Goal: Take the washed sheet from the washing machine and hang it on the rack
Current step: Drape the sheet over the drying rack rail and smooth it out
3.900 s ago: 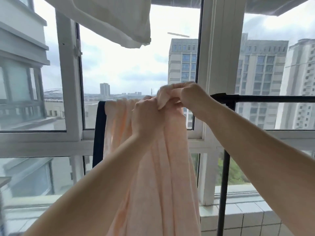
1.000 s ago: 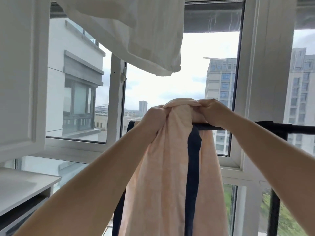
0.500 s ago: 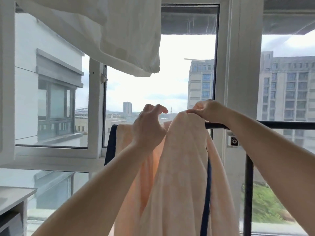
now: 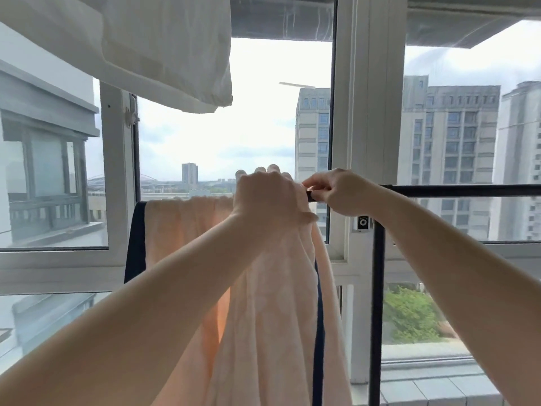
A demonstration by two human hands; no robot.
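A peach sheet (image 4: pixel 187 230) with a dark navy border hangs over the black rack bar (image 4: pixel 456 190), bunched in folds at its right side. My left hand (image 4: pixel 263 197) lies over the top of the bunched folds on the bar, fingers reaching over the far side. My right hand (image 4: pixel 336 191) pinches the sheet's right edge at the bar, thumb and fingers curled round it. The sheet's lower part hangs down between my forearms.
A white cloth (image 4: pixel 164 51) hangs overhead at upper left. White window frames (image 4: pixel 366 112) stand just behind the rack. The rack's black upright post (image 4: pixel 376 312) drops at right, with a tiled ledge (image 4: pixel 439 388) below.
The sheet has been spread further left along the bar. My left hand has come down onto the folds, and my right hand now pinches the edge at the bar.
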